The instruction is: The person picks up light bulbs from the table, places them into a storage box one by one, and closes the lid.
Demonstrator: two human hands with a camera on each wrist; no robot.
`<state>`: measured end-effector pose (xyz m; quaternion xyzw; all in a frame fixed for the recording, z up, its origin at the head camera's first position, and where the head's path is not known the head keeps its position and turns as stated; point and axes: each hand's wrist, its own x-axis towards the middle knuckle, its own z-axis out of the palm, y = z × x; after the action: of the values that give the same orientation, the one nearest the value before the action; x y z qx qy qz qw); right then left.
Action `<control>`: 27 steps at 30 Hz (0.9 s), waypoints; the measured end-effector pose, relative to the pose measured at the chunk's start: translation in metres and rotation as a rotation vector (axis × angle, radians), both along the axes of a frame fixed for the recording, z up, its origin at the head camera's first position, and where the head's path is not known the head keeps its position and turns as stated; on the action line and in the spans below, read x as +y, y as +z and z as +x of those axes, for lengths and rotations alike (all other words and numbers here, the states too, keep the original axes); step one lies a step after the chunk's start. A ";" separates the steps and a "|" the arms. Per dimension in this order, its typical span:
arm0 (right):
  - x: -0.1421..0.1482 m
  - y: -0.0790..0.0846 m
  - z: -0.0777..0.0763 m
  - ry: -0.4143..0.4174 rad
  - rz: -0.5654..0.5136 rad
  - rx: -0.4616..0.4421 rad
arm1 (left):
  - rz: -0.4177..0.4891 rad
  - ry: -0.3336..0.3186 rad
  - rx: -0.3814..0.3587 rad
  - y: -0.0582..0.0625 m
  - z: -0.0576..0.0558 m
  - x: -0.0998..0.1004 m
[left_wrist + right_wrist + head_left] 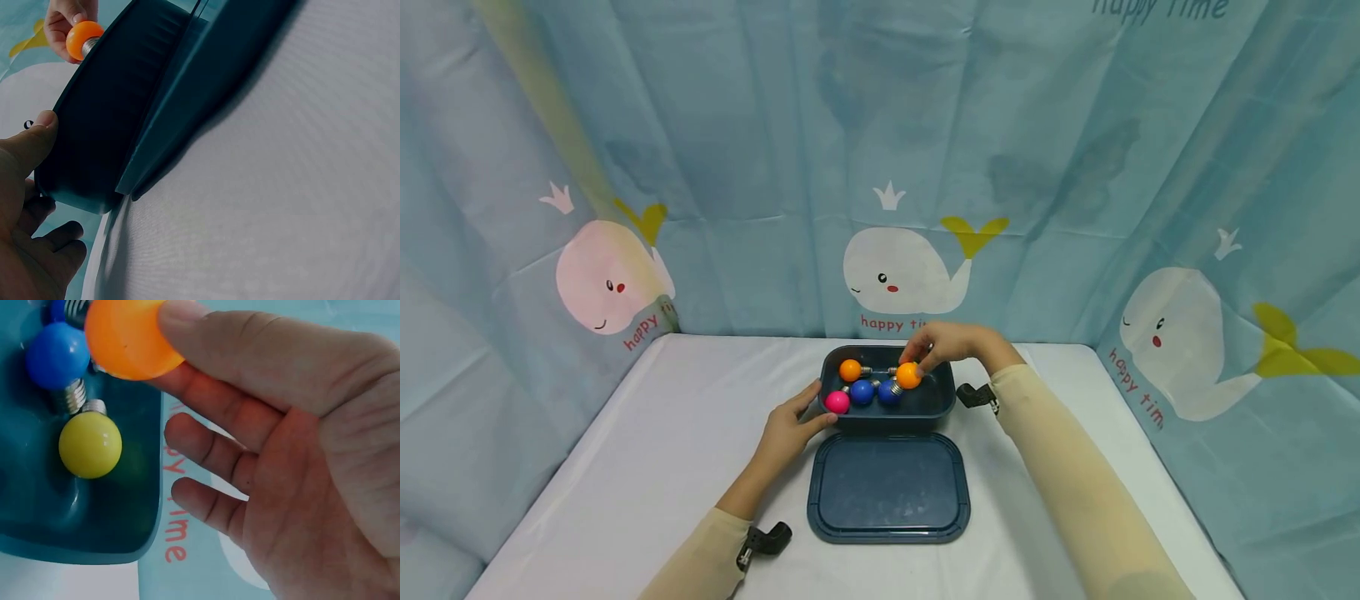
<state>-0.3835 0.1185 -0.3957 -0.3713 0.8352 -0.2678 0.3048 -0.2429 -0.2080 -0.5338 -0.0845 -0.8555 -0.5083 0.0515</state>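
Note:
My right hand (942, 343) pinches an orange light bulb (908, 376) between thumb and fingers above the dark blue plastic box (932, 407). The bulb's metal screw base points down and left. Inside the box lie another orange bulb (850, 371), a pink bulb (837, 402) and two blue bulbs (862, 392). A yellow bulb (90, 445) also lies there in the right wrist view; my right hand hides it in the head view. My left hand (786, 433) grips the left end of the box, its thumb on the outer wall (94, 150).
A dark blue lid (889, 490) lies flat on the white table (700, 433), just in front of the box. A light blue curtain (760, 275) printed with whales hangs round the back and sides. Black wrist devices (767, 540) sit at both sleeves.

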 end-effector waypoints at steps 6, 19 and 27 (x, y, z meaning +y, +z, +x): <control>0.003 -0.005 -0.002 -0.010 0.069 -0.018 | 0.010 0.000 0.001 0.000 0.000 0.000; 0.000 -0.026 -0.001 -0.009 0.153 -0.011 | -0.008 0.009 -0.003 0.000 0.000 0.001; -0.005 -0.036 0.001 -0.021 0.153 -0.047 | -0.009 0.015 -0.003 0.000 -0.001 0.001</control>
<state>-0.3823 0.1139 -0.4312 -0.3318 0.8496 -0.2149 0.3491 -0.2438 -0.2070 -0.5343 -0.0774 -0.8584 -0.5043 0.0535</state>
